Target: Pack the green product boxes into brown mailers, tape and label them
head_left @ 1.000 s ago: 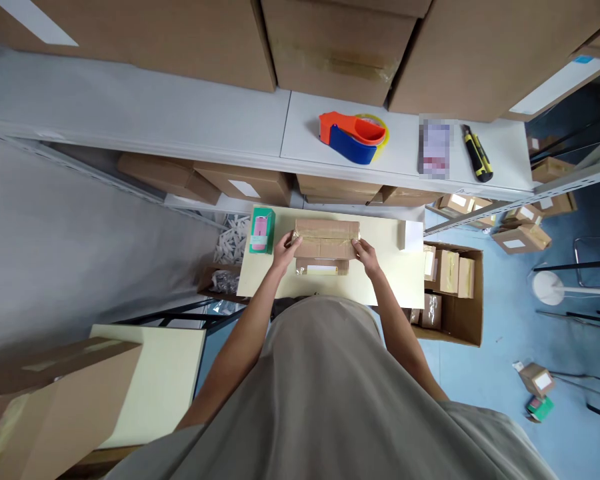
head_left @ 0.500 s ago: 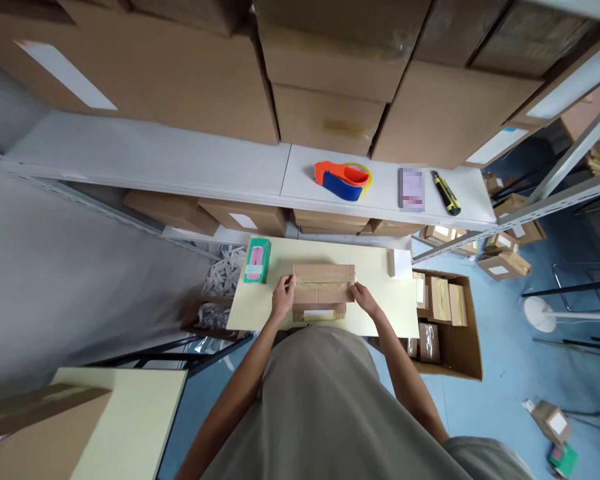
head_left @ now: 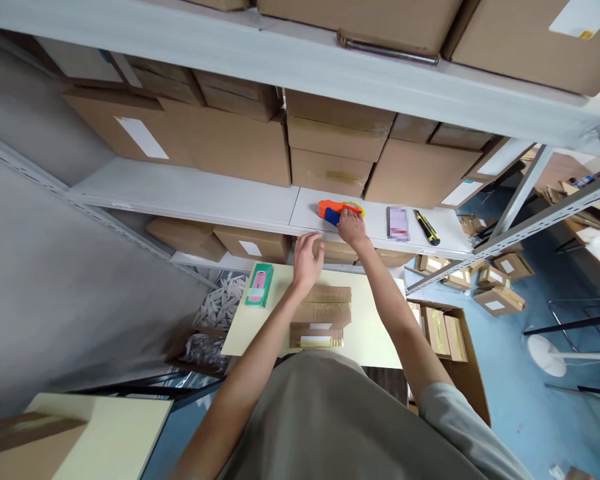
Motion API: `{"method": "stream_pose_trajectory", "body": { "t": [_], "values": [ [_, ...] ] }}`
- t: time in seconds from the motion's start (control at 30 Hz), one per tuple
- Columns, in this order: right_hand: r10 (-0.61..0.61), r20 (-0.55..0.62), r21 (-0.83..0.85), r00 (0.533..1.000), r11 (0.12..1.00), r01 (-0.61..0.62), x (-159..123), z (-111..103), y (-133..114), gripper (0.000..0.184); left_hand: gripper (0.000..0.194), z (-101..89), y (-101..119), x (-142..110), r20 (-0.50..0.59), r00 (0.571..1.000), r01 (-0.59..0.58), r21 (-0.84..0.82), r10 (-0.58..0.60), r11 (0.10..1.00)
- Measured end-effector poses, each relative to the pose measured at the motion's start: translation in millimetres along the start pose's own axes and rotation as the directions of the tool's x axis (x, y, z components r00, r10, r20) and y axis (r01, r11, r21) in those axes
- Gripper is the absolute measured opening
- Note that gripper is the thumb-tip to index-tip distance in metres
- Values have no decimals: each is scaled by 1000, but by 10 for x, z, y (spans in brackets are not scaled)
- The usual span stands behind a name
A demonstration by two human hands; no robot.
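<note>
On the white shelf lies an orange and blue tape dispenser (head_left: 329, 209) with a yellow ring of tape behind it. My right hand (head_left: 353, 227) reaches over the shelf edge, its fingers closed around the dispenser's near side and partly covering it. My left hand (head_left: 307, 259) hovers just in front of the shelf edge, holding nothing, with fingers apart and curved. Below it, on the pale yellow table, rests a taped cardboard box (head_left: 330, 304). A smaller labelled box (head_left: 316, 339) sits on its near side.
A green box with a pink picture (head_left: 259, 285) lies at the table's left. On the shelf, right of the dispenser, are a blurred flat pinkish item (head_left: 398, 223) and a yellow-black box cutter (head_left: 427, 227). Stacked cartons (head_left: 330, 171) fill the shelf's back. A big carton (head_left: 473, 393) holds boxes at right.
Both hands have let go of the cardboard box and moved forward. The right has taken hold of the tape dispenser; the left is raised near the shelf. The camera view has tilted up.
</note>
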State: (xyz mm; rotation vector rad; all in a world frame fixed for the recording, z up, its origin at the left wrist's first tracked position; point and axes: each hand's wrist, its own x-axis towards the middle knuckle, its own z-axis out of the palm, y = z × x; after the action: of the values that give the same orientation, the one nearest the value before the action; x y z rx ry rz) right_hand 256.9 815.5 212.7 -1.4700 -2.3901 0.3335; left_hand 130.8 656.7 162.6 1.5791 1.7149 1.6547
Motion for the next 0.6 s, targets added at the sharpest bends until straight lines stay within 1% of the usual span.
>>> {"method": "stream_pose_trajectory", "body": {
  "t": [0.07,0.13,0.2,0.27,0.33,0.37,0.4,0.43,0.5,0.57,0.6],
  "values": [
    [35,59,8,998,999,-35,105,18,6,59,29,31,49,-36,2,1000,30,-24,-30,999],
    [57,61,30,996,998,-59,122,24,38,60,25,54,28,-156,22,996,84,-43,-83,996],
    [77,39,57,996,995,-79,44,22,86,61,21,56,-18,-330,58,989,137,-63,-133,989],
    [90,0,129,996,988,-89,-174,49,134,63,20,25,-54,-546,89,980,187,-110,-178,976],
    [103,-28,286,994,954,-90,-563,134,153,68,22,-42,-60,-791,98,969,239,-179,-225,954],
    [110,-26,391,994,916,-91,-816,200,142,71,25,-86,-51,-920,96,964,265,-210,-250,941],
    [112,1,503,994,859,-97,-1094,279,115,74,29,-136,-35,-1049,94,957,288,-234,-273,928],
    [107,44,614,993,781,-111,-1385,365,70,75,33,-188,-15,-1176,98,951,307,-251,-292,918],
    [99,153,787,983,590,-182,-1942,543,-56,74,38,-291,24,-1413,122,941,338,-258,-317,905],
    [123,245,855,962,439,-274,-2385,707,-192,72,38,-381,44,-1618,157,927,371,-239,-341,898],
    [146,276,866,950,392,-311,-2548,780,-249,71,38,-420,45,-1708,176,917,391,-222,-358,893]
  ]
}}
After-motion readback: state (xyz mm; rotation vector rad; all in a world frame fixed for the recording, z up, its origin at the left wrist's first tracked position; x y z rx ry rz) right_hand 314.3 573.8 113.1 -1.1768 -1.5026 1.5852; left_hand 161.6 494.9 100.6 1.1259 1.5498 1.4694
